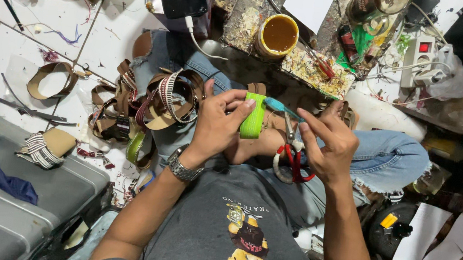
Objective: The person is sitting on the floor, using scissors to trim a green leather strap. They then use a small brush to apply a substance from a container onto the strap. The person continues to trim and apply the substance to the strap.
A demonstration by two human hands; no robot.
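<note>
Your left hand (217, 123) is closed around a bright green webbing strap (254, 116), thumb and fingers pinching it upright over your lap, so its face is turned toward the tool. Your right hand (327, 142) pinches a small blue-handled brush/applicator (277, 104), tip touching the strap's top edge; can't tell what's on the tip. Glue-like amber stuff sits in the tub (279, 35) on the spattered board, w/in reach ahead. Red-handled scissors (291, 149) rest on your lap btwn both wrists. Finished brown straps (152, 105) pile on your left knee. Strap's lower end is hidden behind your fingers.
</note>
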